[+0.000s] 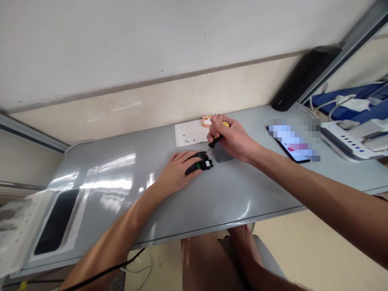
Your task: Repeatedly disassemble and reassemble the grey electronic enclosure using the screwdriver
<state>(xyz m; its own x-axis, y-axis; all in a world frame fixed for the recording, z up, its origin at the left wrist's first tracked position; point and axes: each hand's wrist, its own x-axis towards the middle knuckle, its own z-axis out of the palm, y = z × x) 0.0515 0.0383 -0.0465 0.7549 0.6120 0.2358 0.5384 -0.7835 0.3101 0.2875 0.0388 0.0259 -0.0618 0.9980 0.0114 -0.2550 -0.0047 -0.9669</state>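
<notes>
My left hand rests on the grey table and pinches a small black device with a green circuit board showing inside it. My right hand is closed round a black-and-yellow screwdriver, its tip pointing down into the top of the device. Just behind the device lies a small grey box, partly hidden by my right hand. A white sheet of paper carrying several tiny dark screws lies beyond, with a small orange cartoon-face item at its far right corner.
A phone with its screen lit lies at the right. A long black cylinder leans at the back right corner. A white device with cables stands at the far right. A white tray with a dark window lies at the left. My knees show below the table edge.
</notes>
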